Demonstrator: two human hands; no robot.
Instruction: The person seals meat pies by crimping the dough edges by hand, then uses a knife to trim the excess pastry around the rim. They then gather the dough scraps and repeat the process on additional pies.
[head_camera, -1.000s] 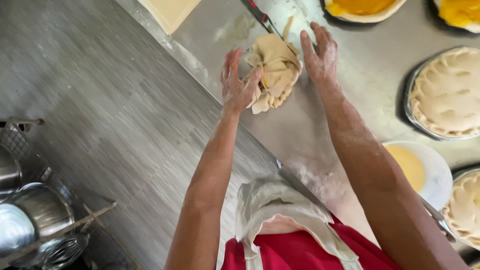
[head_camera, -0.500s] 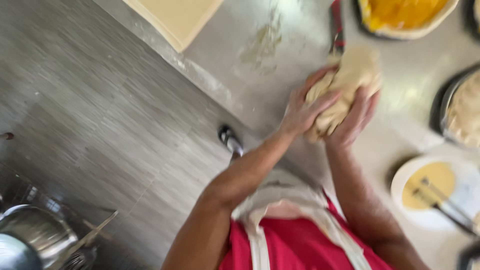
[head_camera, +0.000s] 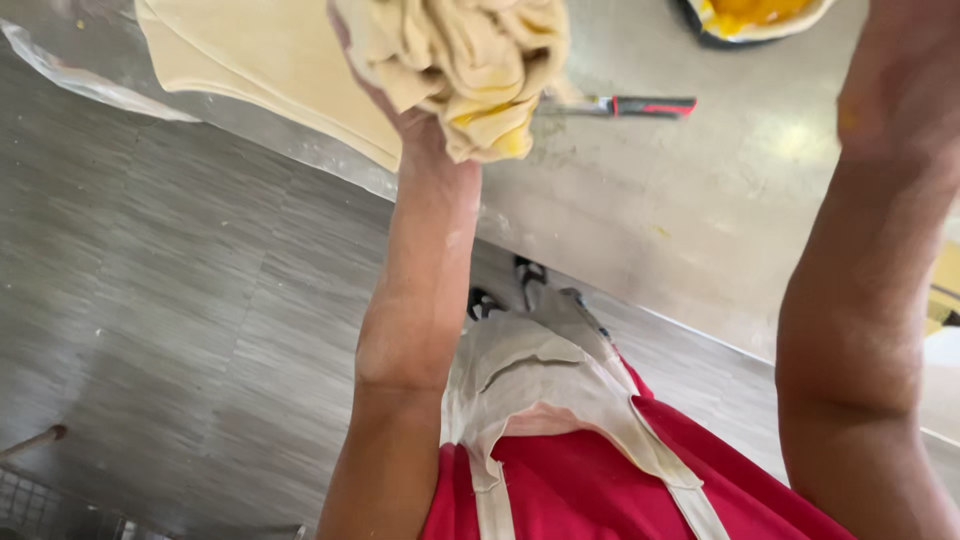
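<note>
A crumpled wad of pale dough (head_camera: 465, 70), folded in thick pleats with yellow filling smeared along its lower edge, hangs above the steel surface (head_camera: 700, 220), clenched in the raised left hand (head_camera: 385, 95). The right hand is out of frame.

One dough wad (head_camera: 470, 70), one knife (head_camera: 620, 105), one bowl (head_camera: 760, 20)

Steel table (head_camera: 620, 230) bears dough sheet (head_camera: 250, 60), knife (head_camera: 620, 105).

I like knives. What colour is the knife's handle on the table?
Black and red, seen in the head view: knife.
</note>
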